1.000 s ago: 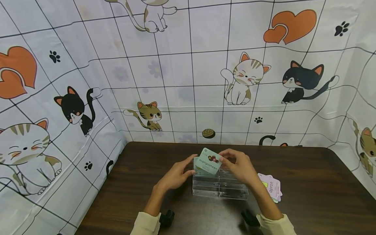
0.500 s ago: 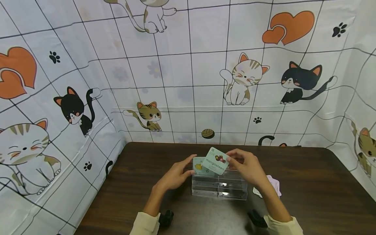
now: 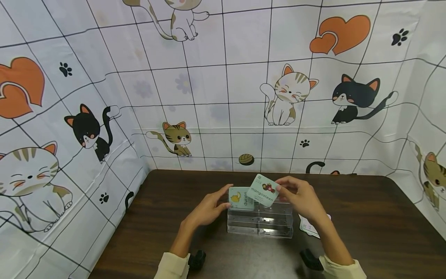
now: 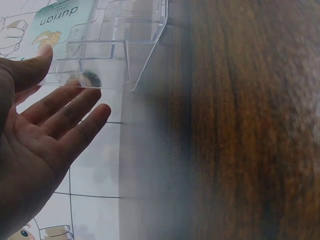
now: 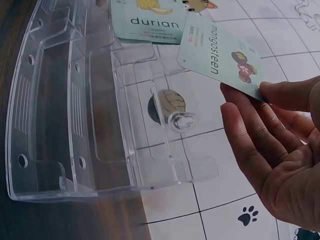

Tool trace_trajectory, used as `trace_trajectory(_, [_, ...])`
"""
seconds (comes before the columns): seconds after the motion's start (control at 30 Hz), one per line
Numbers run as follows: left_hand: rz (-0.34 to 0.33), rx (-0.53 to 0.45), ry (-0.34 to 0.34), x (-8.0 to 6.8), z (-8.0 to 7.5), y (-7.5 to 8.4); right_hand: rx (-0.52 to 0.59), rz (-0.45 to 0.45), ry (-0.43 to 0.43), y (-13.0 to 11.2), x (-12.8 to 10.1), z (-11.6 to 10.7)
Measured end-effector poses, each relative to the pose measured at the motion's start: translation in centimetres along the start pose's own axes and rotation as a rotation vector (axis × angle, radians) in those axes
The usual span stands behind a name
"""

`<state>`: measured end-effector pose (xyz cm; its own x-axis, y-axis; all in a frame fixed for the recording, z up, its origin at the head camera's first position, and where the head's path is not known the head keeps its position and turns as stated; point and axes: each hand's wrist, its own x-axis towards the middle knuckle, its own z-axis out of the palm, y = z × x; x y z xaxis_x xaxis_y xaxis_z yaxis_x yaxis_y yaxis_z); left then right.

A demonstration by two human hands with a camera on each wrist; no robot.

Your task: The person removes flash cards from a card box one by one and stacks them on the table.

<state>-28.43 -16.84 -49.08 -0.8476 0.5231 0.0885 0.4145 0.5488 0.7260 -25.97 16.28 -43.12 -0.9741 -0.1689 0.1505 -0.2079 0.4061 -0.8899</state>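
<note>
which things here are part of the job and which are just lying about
Likely in the job:
mangosteen card, pinched by the right hand
durian card, by the left hand
clear rack

Just there, it seems:
card pile beside the rack, maybe for later
cat backdrop

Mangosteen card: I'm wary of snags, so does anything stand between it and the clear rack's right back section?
Nothing visible stands between the mangosteen card, pinched in the right hand, and that section of the clear rack. The card's left corner overlaps the durian card in the head view; whether they touch, I cannot tell.
</note>
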Motion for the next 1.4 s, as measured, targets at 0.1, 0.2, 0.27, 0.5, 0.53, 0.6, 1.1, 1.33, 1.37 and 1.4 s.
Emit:
trace_trajectory(0.1, [-0.001,-0.003,0.001,0.0,0.1,0.0,-0.011,0.003,0.006,0.1,-0.1,-0.3])
trace_trajectory(0.2, [-0.004,-0.011,0.002,0.0,0.1,-0.1,-0.009,0.001,0.005,0.2,-0.3,-0.7])
trace_trajectory(0.27, [0.0,-0.015,0.001,0.0,0.2,-0.1,-0.003,0.002,0.006,0.2,-0.4,-1.0])
trace_trajectory(0.5, [0.006,-0.016,0.006,0.0,0.1,-0.2,-0.023,0.022,0.012,0.6,-0.8,-1.9])
trace_trajectory(0.53, [0.006,-0.017,0.006,0.0,0.1,-0.3,-0.023,0.023,0.01,0.7,-0.9,-2.1])
trace_trajectory(0.6, [0.007,-0.019,0.006,0.0,0.1,-0.3,-0.024,0.02,0.01,0.9,-0.9,-2.3])
trace_trajectory(1.1, [0.007,-0.015,0.006,0.0,0.2,-0.1,-0.02,0.037,0.018,1.9,-2.0,-4.2])
trace_trajectory(1.33, [0.008,-0.012,0.005,-0.1,0.3,-0.1,-0.022,0.044,0.033,2.4,-2.4,-5.0])
trace_trajectory(1.37, [0.007,-0.01,0.005,-0.1,0.3,-0.1,-0.018,0.047,0.034,2.5,-2.4,-5.1])
trace_trajectory(1.4, [0.007,-0.009,0.005,0.0,0.3,-0.1,-0.016,0.05,0.034,2.6,-2.4,-5.2])
